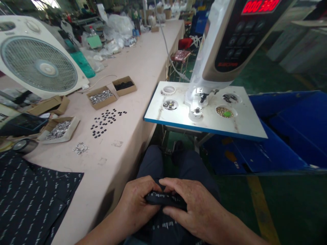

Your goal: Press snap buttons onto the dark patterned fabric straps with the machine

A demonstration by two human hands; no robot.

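A black fabric piece (166, 200) with small white lettering is bunched between both hands above the lap. My left hand (136, 200) grips its left end, thumb below and fingers above. My right hand (194, 207) pinches the right end the same way. More of this fabric hangs down over the lap. In front stands a snap-press machine (214, 64) with a red lit display, on a white table plate (163, 114) with a blue edge. Its round cups hold small metal parts (224, 111). Neither hand touches the machine.
On the left workbench (133, 119) lie black snap pieces (104, 123), small silver pieces (80, 148), cardboard boxes of parts (102, 97), patterned black fabric (33, 200) and a white fan (41, 64). Blue bins (281, 149) stand at the right.
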